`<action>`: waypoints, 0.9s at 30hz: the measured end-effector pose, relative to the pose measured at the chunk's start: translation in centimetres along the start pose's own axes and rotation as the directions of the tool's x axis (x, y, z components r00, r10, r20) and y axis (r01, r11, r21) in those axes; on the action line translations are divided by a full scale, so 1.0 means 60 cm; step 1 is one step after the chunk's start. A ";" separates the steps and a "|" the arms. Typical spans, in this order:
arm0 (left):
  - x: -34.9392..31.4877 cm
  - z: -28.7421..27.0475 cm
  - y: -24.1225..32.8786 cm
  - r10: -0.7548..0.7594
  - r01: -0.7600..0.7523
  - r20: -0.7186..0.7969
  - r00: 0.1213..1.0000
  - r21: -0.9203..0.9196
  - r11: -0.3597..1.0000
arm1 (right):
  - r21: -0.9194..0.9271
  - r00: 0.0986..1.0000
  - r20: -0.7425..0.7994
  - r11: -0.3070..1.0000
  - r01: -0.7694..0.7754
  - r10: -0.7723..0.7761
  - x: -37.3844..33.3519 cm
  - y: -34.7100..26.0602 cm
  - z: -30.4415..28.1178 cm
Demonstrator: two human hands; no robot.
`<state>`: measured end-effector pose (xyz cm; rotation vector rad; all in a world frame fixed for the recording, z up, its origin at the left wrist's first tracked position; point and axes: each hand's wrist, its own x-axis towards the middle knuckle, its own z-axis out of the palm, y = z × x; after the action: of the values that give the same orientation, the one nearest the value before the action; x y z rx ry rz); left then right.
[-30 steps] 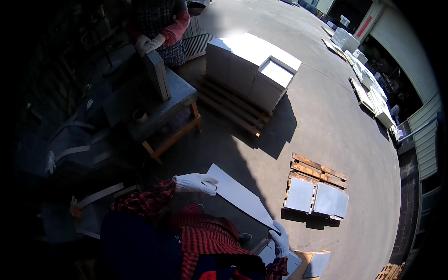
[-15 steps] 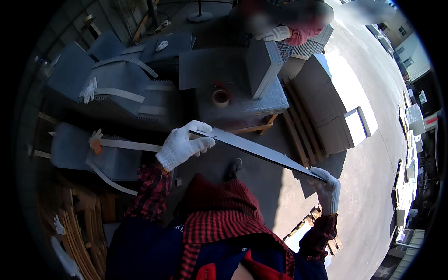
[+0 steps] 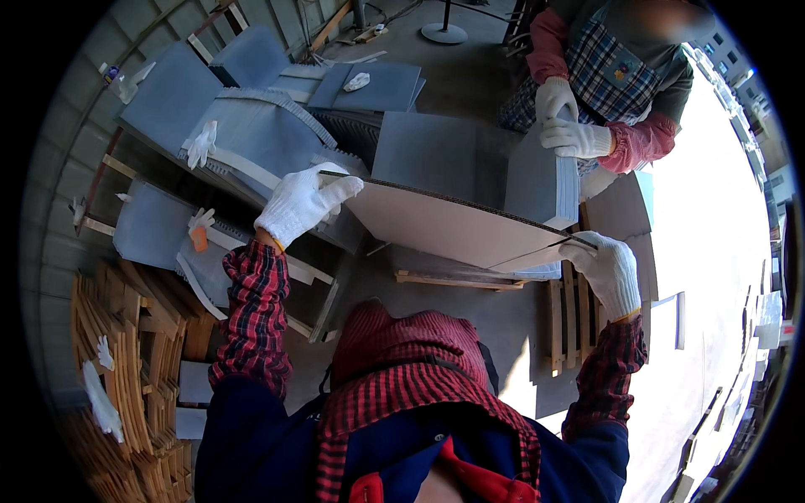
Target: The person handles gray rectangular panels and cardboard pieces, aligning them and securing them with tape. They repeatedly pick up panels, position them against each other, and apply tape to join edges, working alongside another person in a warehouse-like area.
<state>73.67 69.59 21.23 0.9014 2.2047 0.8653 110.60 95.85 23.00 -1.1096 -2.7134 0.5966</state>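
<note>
Raised and swung since half a second ago: cardboard sheet (image 3: 453, 226), flat and pale brown, now carried level at chest height, its far edge nearer the co-worker's stack than before.

Left hand (image 3: 302, 204), white cotton glove: fingers closed over the sheet's left corner, thumb beneath; grip at the extreme edge keeps the span taut.

Right hand (image 3: 608, 270), white glove: fingers curled around the opposite right corner, slightly lower, so the sheet dips toward that side. Hands well apart, presumably because a sheet this wide and thin would sag or fold if held closer in.

Co-worker's gloved hands (image 3: 563, 126), across the sheet: resting on an upright grey slab (image 3: 541, 180), which stands just beyond the sheet's far edge; whether they touch cannot be told.

Grey slabs (image 3: 251, 134), banded with white straps, lean in rows to the left, close beside the left glove. Wooden pallet (image 3: 566, 318) lies below the right hand. Stacked curved wooden pieces (image 3: 126, 369) fill the lower left. Open concrete floor (image 3: 704, 251) lies to the right, sunlit.
</note>
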 end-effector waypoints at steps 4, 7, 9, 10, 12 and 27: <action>0.045 -0.054 0.030 0.515 -0.446 0.019 0.857 0.530 0.722 | -0.145 0.983 -0.101 0.980 0.137 -0.152 0.035 -0.037 -0.026; 0.082 -0.056 0.065 0.631 -0.649 0.165 0.758 0.287 0.705 | -0.155 0.966 -0.166 0.972 0.176 -0.201 0.048 -0.039 -0.025; 0.105 -0.039 0.098 0.517 -0.628 0.360 0.777 0.369 0.686 | -0.196 0.968 -0.120 0.961 0.196 -0.222 0.061 -0.044 -0.035; 0.111 -0.032 0.108 0.466 -0.636 0.441 0.767 0.432 0.639 | -0.260 0.979 0.002 0.946 0.195 -0.202 0.067 -0.064 -0.041; 0.126 -0.014 0.129 0.429 -0.688 0.546 0.720 0.477 0.547 | -0.319 0.983 0.133 0.934 0.163 -0.126 0.071 -0.089 -0.037; 0.142 0.094 -0.019 0.959 -0.771 0.015 0.285 0.598 0.219 | -0.510 0.812 -0.445 0.852 0.118 -0.378 0.000 -0.044 0.190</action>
<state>72.23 77.33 14.61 2.6991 2.0759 0.9625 105.68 90.66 13.73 -0.7918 -2.4675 -0.3860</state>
